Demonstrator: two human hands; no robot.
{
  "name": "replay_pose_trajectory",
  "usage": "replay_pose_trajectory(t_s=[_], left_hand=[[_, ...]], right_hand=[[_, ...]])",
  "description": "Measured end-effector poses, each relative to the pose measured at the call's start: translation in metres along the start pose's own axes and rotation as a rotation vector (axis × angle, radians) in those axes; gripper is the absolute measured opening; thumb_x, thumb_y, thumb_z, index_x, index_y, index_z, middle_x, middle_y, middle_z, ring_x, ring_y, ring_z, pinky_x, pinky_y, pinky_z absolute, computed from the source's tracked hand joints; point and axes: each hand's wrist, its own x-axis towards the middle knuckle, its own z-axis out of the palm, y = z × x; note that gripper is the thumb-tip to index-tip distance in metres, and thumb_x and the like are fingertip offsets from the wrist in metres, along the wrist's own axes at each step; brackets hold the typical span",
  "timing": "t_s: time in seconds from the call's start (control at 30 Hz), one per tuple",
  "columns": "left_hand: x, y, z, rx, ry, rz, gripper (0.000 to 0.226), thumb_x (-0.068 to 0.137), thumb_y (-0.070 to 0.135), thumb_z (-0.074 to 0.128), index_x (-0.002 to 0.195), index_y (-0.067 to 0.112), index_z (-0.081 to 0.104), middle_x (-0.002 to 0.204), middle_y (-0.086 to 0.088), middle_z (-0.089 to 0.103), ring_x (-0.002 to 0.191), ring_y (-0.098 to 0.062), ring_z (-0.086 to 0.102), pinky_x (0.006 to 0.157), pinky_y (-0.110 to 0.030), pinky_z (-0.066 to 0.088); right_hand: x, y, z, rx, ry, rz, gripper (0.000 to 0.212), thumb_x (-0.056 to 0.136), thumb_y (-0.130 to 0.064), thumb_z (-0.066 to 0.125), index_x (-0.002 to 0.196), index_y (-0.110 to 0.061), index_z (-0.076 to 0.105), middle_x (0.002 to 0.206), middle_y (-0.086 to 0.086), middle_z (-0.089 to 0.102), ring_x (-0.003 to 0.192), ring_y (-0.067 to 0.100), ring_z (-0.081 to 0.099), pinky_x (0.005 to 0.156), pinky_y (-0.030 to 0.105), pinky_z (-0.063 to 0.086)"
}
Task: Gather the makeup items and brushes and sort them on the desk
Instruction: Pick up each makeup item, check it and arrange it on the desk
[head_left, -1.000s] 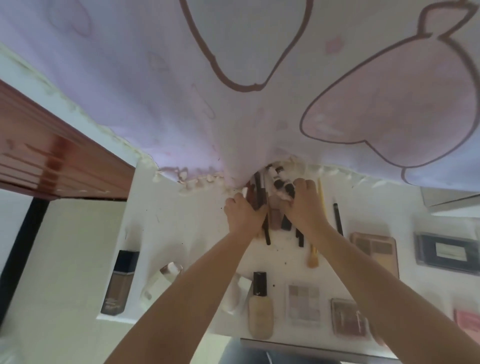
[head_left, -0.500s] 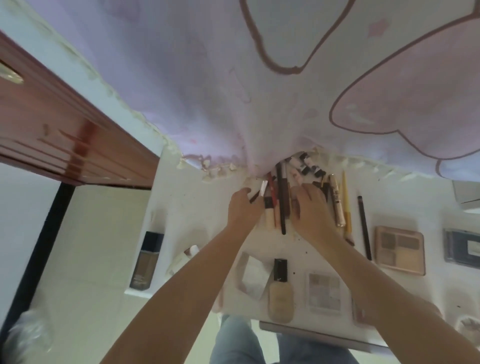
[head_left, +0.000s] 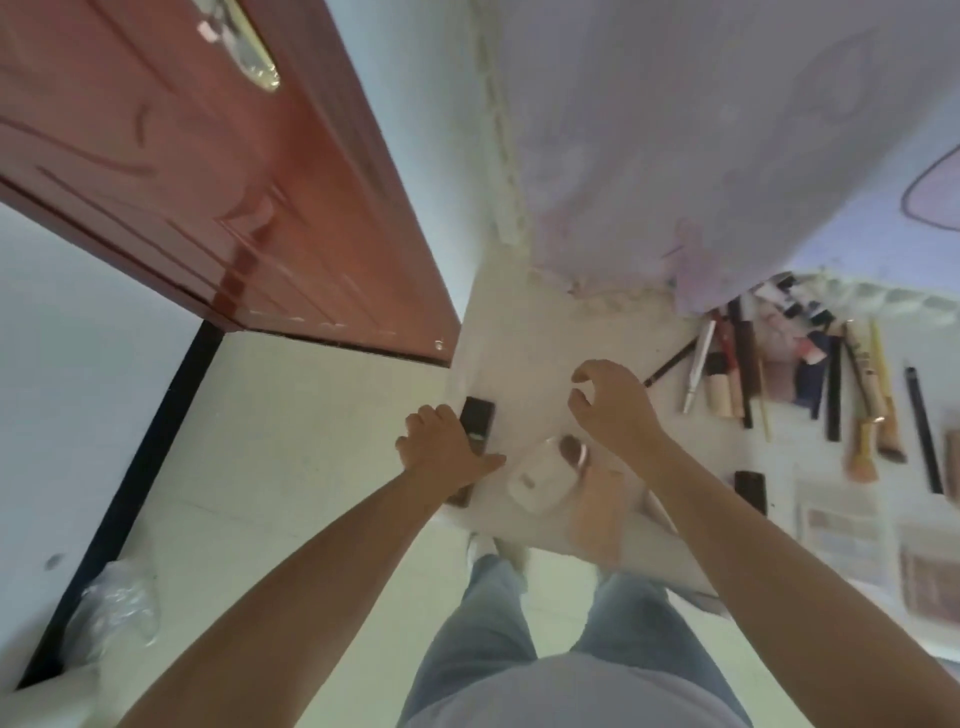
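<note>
The left hand (head_left: 445, 451) is laid over a dark-capped foundation bottle (head_left: 475, 421) at the left edge of the white table (head_left: 524, 332). Its fingers are curled down over the bottle and its thumb is extended toward the right; whether the bottle is actually gripped cannot be told, since the bottle's lower part is hidden under the hand. The right hand (head_left: 613, 405) is held above the table, just right of the bottle, with its fingers curled and spread in a claw shape and nothing seen between them. A white tube-shaped item (head_left: 540, 475) is located below the right wrist, close to the near edge of the table, tilted and blurred.

The sorted brushes and pencils (head_left: 779, 374) are laid side by side on the table, well to the right of both hands, with their ends tucked under the edge of a pale lilac curtain (head_left: 701, 130). A single black pencil (head_left: 923, 431) is laid apart at the far right. A second dark-capped bottle (head_left: 750, 488) is partly hidden behind the right forearm. Blurred palettes (head_left: 841, 530) are placed along the near right edge. A red-brown door (head_left: 182, 171) is seen at the left, and a clear plastic bag (head_left: 117, 608) lies on the floor.
</note>
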Motion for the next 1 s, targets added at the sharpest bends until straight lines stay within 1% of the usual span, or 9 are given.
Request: replay_pose_trajectory(t_s=[0.1,0.17,0.27,0.37,0.43,0.5,0.67,0.83,1.0], left_hand=[[0.004,-0.021,0.015,-0.066,-0.124,0.099,0.064,0.078,0.05,0.062,0.123,0.009,0.045,0.124,-0.009,0.052,0.115,-0.026,0.051,0.09,-0.033,0.044],[0.005,-0.029,0.018,-0.131,-0.13,0.19,0.047,0.082,0.035,0.061,0.119,0.007,0.049,0.12,-0.01,0.057,0.108,-0.026,0.057,0.083,-0.031,0.046],[0.007,-0.041,0.01,-0.156,-0.107,0.366,0.039,0.084,0.026,0.059,0.114,0.004,0.05,0.116,-0.013,0.056,0.102,-0.028,0.059,0.075,-0.031,0.045],[0.009,-0.051,-0.011,-0.156,-0.056,0.565,0.039,0.084,0.027,0.06,0.114,0.005,0.048,0.118,-0.013,0.05,0.103,-0.029,0.056,0.078,-0.033,0.044],[0.011,-0.054,-0.028,-0.153,0.027,0.654,0.038,0.085,0.028,0.06,0.115,0.007,0.048,0.117,-0.011,0.051,0.103,-0.027,0.056,0.078,-0.032,0.043],[0.012,-0.053,-0.044,-0.149,0.138,0.717,0.036,0.085,0.029,0.059,0.113,0.009,0.05,0.116,-0.009,0.055,0.103,-0.025,0.056,0.074,-0.029,0.04],[0.013,-0.05,-0.069,-0.131,0.291,0.778,0.036,0.088,0.03,0.055,0.116,0.01,0.049,0.117,-0.007,0.058,0.105,-0.025,0.055,0.081,-0.031,0.042],[0.015,-0.046,-0.079,-0.071,0.307,0.805,0.036,0.089,0.032,0.053,0.118,0.012,0.047,0.116,-0.006,0.057,0.104,-0.025,0.055,0.08,-0.033,0.043],[0.019,-0.037,-0.079,-0.089,0.306,0.809,0.038,0.089,0.033,0.053,0.12,0.013,0.046,0.118,-0.006,0.056,0.105,-0.023,0.055,0.083,-0.032,0.043]], right_hand=[[-0.004,-0.019,0.021,0.034,-0.029,0.062,0.026,0.089,-0.009,0.047,0.112,0.0,0.056,0.116,0.013,0.059,0.11,0.026,0.052,0.089,0.025,0.036],[-0.01,-0.027,0.029,0.086,-0.03,0.108,0.025,0.09,-0.011,0.048,0.111,0.0,0.056,0.113,0.014,0.061,0.107,0.028,0.055,0.089,0.027,0.038],[-0.016,-0.042,0.035,0.201,-0.131,0.228,0.033,0.093,-0.025,0.046,0.121,-0.007,0.049,0.112,0.011,0.058,0.094,0.024,0.058,0.08,0.027,0.043],[-0.02,-0.061,0.029,0.361,-0.21,0.337,0.032,0.095,-0.036,0.04,0.117,-0.014,0.048,0.091,0.003,0.057,0.062,0.014,0.056,0.055,0.021,0.044],[-0.021,-0.072,0.021,0.459,-0.162,0.32,0.027,0.095,-0.032,0.042,0.108,-0.012,0.052,0.072,0.0,0.057,0.053,0.012,0.052,0.049,0.019,0.041],[-0.021,-0.082,0.011,0.397,-0.07,0.256,0.018,0.093,-0.03,0.047,0.102,-0.015,0.052,0.066,-0.003,0.056,0.051,0.01,0.051,0.045,0.015,0.039],[-0.016,-0.098,-0.012,0.46,0.089,0.22,0.017,0.088,-0.023,0.056,0.097,-0.009,0.058,0.062,0.0,0.057,0.038,0.003,0.051,0.039,0.01,0.04],[-0.014,-0.098,-0.02,0.603,0.089,0.278,0.021,0.088,-0.017,0.058,0.101,-0.001,0.06,0.059,0.005,0.057,0.035,0.004,0.051,0.041,0.014,0.044],[-0.011,-0.094,-0.028,0.612,0.085,0.285,0.021,0.086,-0.017,0.06,0.101,-0.001,0.061,0.059,0.005,0.058,0.037,0.005,0.052,0.042,0.014,0.046]])
